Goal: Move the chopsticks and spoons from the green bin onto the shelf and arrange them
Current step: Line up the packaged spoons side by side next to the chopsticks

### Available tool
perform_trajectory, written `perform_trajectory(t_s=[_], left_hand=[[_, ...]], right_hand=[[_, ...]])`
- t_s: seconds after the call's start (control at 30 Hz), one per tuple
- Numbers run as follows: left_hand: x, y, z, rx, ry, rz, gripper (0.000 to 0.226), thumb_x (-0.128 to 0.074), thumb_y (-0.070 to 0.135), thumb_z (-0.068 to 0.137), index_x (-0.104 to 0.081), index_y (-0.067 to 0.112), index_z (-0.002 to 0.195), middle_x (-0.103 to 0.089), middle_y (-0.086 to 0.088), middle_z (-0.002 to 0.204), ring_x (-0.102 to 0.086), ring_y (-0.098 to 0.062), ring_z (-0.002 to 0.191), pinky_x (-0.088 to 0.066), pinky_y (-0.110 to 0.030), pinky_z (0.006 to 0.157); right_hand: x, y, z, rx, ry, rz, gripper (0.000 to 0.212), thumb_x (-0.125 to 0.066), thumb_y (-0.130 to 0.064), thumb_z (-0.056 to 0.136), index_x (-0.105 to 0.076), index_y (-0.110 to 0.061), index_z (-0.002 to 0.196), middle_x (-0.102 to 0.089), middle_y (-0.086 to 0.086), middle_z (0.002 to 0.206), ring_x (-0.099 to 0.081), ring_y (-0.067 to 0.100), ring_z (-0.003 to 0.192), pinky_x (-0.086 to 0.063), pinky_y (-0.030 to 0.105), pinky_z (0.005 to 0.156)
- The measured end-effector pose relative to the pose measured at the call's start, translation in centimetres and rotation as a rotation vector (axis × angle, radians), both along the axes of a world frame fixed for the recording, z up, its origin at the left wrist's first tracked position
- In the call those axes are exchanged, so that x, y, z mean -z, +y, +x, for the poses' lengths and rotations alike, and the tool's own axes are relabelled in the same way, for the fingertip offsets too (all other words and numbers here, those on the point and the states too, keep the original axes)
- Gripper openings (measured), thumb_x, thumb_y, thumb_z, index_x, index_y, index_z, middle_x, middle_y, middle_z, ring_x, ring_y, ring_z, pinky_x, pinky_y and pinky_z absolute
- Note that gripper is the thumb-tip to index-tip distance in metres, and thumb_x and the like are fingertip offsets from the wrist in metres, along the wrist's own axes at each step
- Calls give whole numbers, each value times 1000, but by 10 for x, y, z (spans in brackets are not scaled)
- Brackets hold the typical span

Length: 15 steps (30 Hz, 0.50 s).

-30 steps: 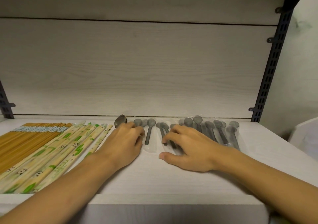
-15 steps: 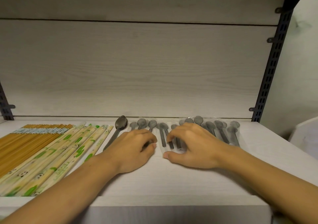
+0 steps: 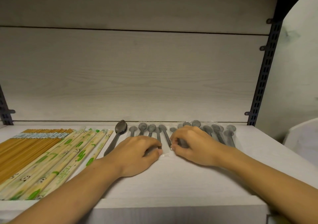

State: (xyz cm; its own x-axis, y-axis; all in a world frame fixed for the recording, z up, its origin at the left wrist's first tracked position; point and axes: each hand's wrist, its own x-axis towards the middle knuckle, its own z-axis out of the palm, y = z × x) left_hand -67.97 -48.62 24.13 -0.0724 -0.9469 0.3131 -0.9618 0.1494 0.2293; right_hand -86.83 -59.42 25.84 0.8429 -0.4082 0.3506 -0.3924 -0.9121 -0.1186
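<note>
Grey plastic spoons in clear wrappers (image 3: 151,128) lie in a row along the back of the white shelf (image 3: 189,180), with more of them (image 3: 216,130) to the right. My left hand (image 3: 137,154) lies curled over the handles of the left packets. Close beside it, my right hand (image 3: 194,146) pinches the packets in the middle. A stack of dark metal spoons (image 3: 120,129) lies left of my left hand, apart from it. Panda-print wrapped chopsticks (image 3: 68,154) and brown chopsticks (image 3: 25,144) fill the shelf's left side. The green bin is not in view.
The shelf's back panel rises just behind the spoon bowls. A black slotted upright (image 3: 265,72) stands at the right rear corner, another at the far left. A white container (image 3: 302,141) sits beyond the shelf's right edge. Bare shelf lies in front of the hands.
My left hand has slid right, off the metal spoons, which now show fully. Both hands have drawn together over the middle spoon packets, fingertips almost meeting.
</note>
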Motion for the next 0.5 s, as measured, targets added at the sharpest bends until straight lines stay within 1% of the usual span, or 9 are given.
perform_trajectory(t_s=[0.1,0.2,0.27,0.33,0.37,0.43,0.47,0.5], left_hand=[[1,-1,0,4,-1,-5,28,-42,39,96,-62,28,112,-64,12,101,-56,-7,95,-45,-28,84],[4,-3,4,5,6,-6,29,-41,30,97,-60,32,118,-64,13,110,-56,-9,102,-45,-27,87],[5,-4,7,5,13,-12,31,-39,26,97,-59,32,120,-64,12,113,-57,-11,105,-45,-28,88],[5,-2,6,19,14,-30,30,-39,26,98,-57,30,121,-62,13,116,-55,-11,108,-43,-27,89],[4,-1,4,36,12,-50,30,-39,28,99,-55,30,124,-60,13,119,-53,-10,111,-41,-26,91],[1,1,0,76,-4,-80,34,-38,35,100,-48,32,132,-54,14,128,-46,-8,121,-37,-28,99],[1,1,-2,101,-25,-79,37,-37,38,100,-45,32,136,-52,13,131,-44,-7,124,-35,-30,103],[1,0,-3,133,-53,-65,39,-35,40,100,-45,32,138,-53,11,131,-43,-7,124,-34,-31,105]], right_hand=[[2,0,2,-6,-31,-16,20,-54,-34,94,-67,-18,94,-65,-8,92,-55,10,89,-47,31,83],[2,5,6,-53,-24,40,25,-54,-43,93,-69,-24,100,-66,-11,96,-58,6,91,-49,33,85],[-1,9,5,-79,-14,105,32,-54,-48,92,-68,-26,112,-66,-14,109,-59,3,103,-47,26,93],[-3,8,-1,-62,-17,99,43,-57,-51,90,-60,-27,126,-60,-15,128,-51,0,119,-40,21,103],[-3,7,-5,-41,-20,81,47,-59,-51,88,-57,-28,130,-57,-16,133,-48,-1,123,-38,21,104],[-3,4,-13,-12,27,43,47,-58,-51,88,-55,-31,129,-56,-17,131,-48,-1,120,-39,22,102],[-3,4,-16,-14,68,36,42,-57,-51,88,-58,-31,125,-58,-18,124,-51,-2,113,-41,23,98],[-2,5,-19,-18,98,36,36,-56,-49,90,-62,-30,120,-61,-20,113,-53,-5,102,-44,23,92]])
